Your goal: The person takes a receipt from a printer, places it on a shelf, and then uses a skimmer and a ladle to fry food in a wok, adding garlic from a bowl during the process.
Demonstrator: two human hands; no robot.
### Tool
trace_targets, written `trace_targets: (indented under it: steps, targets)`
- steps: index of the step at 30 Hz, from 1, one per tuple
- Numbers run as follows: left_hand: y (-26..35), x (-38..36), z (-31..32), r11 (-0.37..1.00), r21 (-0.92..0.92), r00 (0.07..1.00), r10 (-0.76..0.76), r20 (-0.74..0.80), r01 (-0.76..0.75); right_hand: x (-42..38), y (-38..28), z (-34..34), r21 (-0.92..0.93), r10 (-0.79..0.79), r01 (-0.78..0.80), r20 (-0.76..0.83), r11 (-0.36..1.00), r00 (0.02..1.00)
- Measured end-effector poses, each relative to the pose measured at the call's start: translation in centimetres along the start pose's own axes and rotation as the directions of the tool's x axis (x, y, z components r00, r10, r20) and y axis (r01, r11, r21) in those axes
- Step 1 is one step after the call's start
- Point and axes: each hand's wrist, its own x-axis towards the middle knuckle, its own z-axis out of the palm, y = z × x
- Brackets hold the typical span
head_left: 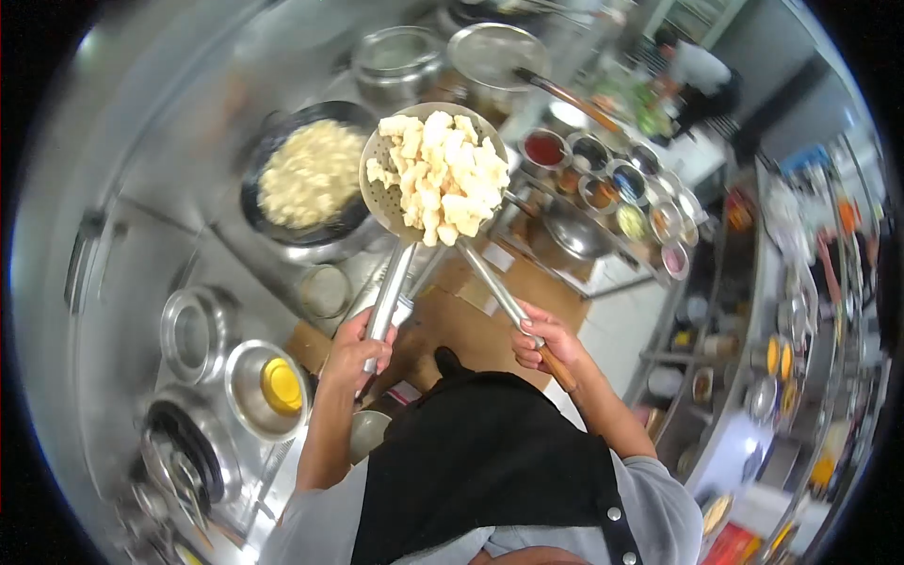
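Note:
My left hand (362,350) is wrapped round the metal handle of a perforated skimmer (381,200). Pale, battered-looking pieces (443,179) are heaped on the skimmer, held up in front of me. In my right hand (544,341) is a long utensil (492,282) with a metal shaft and wooden end; its head is hidden at the heap of pieces. Left of the skimmer, a black wok (252,193) holds more pale pieces (311,174), blurred, in what looks like liquid.
Metal pots (397,56) and a strainer (497,55) stand beyond. Sauce bowls (544,149) cluster at the upper right, near a ladle (573,231). Bowls, one with yellow contents (281,384), sit lower left. Shelves (744,395) line the right. Another person (699,71) bends at the upper right.

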Motion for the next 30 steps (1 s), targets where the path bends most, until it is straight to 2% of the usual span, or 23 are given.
trace_targets:
  steps: [4,8,10,12,16,18,19,21,22,24,27,30]
  targets:
    - [-4.8,-1.9,5.1,0.991,0.092,0.971,-0.113,0.208,0.096,-12.7,5.3,-2.5,0.016,-0.17,0.173,-0.113,0.985,0.979]
    - [-12.4,-4.0,13.1,0.951,0.251,0.873,-0.272,0.404,0.18,-28.2,13.7,-3.6,0.032,-0.349,0.379,-0.324,0.925,0.879]
    - [-17.2,-5.6,17.7,0.917,0.339,0.791,-0.363,0.492,0.21,-36.1,19.3,-4.1,0.013,-0.414,0.471,-0.457,0.882,0.787]
    - [-20.8,-8.4,22.5,0.896,0.372,0.703,-0.426,0.57,0.242,-42.0,24.9,-4.2,0.008,-0.497,0.586,-0.519,0.81,0.695]
    - [-32.2,-15.8,30.3,0.818,0.475,0.44,-0.575,0.689,0.325,-52.7,39.7,-4.3,-0.061,-0.59,0.765,-0.676,0.641,0.441]
    - [-36.7,-20.3,34.5,0.759,0.525,0.308,-0.642,0.702,0.384,-57.3,46.1,-2.4,-0.088,-0.568,0.834,-0.77,0.545,0.29]
    - [-38.0,-20.5,39.7,0.72,0.57,0.283,-0.686,0.67,0.395,-60.7,44.7,-3.1,-0.06,-0.537,0.865,-0.805,0.499,0.253]
    - [-42.5,-23.6,44.1,0.686,0.619,0.185,-0.713,0.676,0.382,-64.3,48.7,-2.1,-0.118,-0.507,0.91,-0.855,0.397,0.111]
    - [-44.4,-25.7,46.2,0.673,0.661,0.153,-0.73,0.666,0.332,-65.9,50.6,-1.2,-0.178,-0.45,0.919,-0.893,0.351,-0.001]
    - [-47.4,-29.3,50.4,0.645,0.734,0.104,-0.762,0.639,0.213,-69.2,53.4,-1.0,-0.313,-0.387,0.88,-0.907,0.357,-0.166]
    - [-51.5,-33.9,55.8,0.61,0.79,0.049,-0.789,0.613,-0.059,-73.7,55.7,-1.3,-0.44,-0.268,0.811,-0.894,0.386,-0.358]
    - [-54.4,-38.3,59.8,0.554,0.746,0.092,-0.777,0.622,-0.369,-76.6,57.9,-3.4,-0.544,-0.213,0.72,-0.837,0.43,-0.504]
